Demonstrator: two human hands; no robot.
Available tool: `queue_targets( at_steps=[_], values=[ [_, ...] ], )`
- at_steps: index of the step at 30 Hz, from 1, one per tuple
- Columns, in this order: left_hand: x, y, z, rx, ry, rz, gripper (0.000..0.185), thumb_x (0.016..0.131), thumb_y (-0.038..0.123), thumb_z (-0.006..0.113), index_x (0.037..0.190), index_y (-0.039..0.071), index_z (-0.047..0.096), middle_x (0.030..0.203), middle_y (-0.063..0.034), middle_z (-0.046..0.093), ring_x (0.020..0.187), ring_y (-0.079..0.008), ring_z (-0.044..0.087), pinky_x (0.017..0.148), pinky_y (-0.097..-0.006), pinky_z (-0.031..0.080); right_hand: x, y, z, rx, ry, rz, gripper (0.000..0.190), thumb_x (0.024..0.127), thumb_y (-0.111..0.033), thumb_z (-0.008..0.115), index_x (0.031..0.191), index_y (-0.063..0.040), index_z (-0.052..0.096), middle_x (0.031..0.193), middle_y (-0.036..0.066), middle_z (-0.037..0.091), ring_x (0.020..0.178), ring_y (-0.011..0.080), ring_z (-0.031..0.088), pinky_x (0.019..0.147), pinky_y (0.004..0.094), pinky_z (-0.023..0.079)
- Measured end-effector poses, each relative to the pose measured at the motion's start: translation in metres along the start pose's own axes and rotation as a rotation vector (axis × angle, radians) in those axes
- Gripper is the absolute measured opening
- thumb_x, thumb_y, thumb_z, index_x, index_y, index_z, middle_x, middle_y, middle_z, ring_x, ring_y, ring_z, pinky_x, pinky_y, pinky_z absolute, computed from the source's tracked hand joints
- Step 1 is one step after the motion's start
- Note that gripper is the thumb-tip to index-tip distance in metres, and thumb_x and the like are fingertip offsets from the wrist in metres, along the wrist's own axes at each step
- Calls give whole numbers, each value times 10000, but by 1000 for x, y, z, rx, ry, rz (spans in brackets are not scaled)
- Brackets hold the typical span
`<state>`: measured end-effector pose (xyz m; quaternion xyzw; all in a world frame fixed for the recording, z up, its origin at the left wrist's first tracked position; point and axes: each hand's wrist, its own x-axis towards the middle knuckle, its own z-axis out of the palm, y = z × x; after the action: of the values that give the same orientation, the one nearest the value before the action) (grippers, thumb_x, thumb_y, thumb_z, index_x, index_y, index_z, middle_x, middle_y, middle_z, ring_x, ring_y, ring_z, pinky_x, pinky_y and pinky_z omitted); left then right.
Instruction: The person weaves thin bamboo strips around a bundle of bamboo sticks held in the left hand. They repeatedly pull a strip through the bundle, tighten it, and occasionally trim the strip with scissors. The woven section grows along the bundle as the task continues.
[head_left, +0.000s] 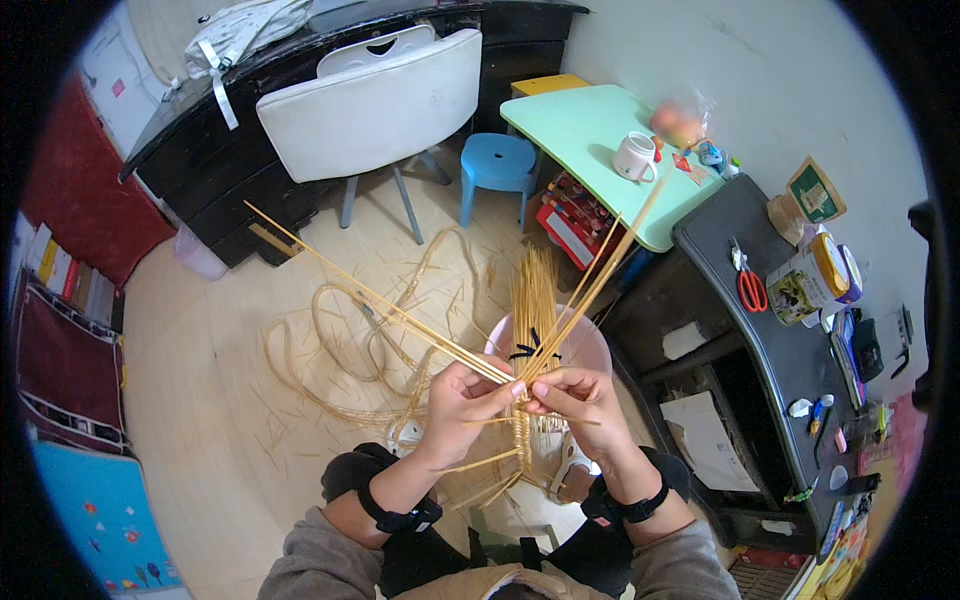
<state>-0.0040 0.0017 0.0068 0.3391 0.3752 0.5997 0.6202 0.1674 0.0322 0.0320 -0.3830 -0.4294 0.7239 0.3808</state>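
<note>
My left hand pinches the near ends of a few long straw stalks, which slant up to the left. Opposite it, my right hand grips the braid close to where another group of stalks fans up to the right. Between my fingertips the two groups cross at the top of a narrow straw braid. This braid hangs down between my knees, with short stalk ends sticking out at its sides. Just beyond my hands, a tied bundle of straw stands in a pink basin, partly hidden by my hands.
Coiled straw braid and loose clippings lie on the floor to the left. A blue stool and white chair stand ahead. On the right are a green table with a mug, and a dark desk holding red-handled scissors.
</note>
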Motion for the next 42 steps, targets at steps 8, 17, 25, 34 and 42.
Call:
queue_targets(
  at_steps=[8,17,25,34,42],
  values=[
    [4,-2,-1,-69,7,31,292,795,-57,662,1037,8,513,890,-55,630,809,-87,618,696,-192,498,-1,5,1,48,23,-26,122,858,-63,626,929,25,673,827,107,681,723,134,653,701,229,522],
    [0,7,3,-48,-45,-14,242,799,-36,664,1003,16,545,880,-28,623,772,-69,597,695,-197,486,1,6,0,27,28,13,79,851,-68,646,870,8,660,754,54,654,638,81,592,605,205,471],
    [-3,0,7,-35,-12,15,198,817,-34,643,992,8,560,923,-40,626,816,-98,589,731,-221,475,-6,20,19,-262,217,-293,46,857,-28,612,848,7,583,709,12,591,601,47,537,515,177,413],
    [-4,-5,14,-11,-51,185,204,845,-27,615,1037,-15,547,981,-61,594,866,-104,579,777,-226,473,0,21,4,311,58,59,55,824,23,589,824,-15,550,771,3,586,727,37,544,628,181,427],
    [0,3,3,38,-97,-77,147,878,58,602,1003,-19,611,919,-31,632,846,-95,573,780,-225,455,1,11,11,-169,82,-219,144,816,-15,663,903,0,550,827,7,587,715,50,559,624,192,461]
  ],
)
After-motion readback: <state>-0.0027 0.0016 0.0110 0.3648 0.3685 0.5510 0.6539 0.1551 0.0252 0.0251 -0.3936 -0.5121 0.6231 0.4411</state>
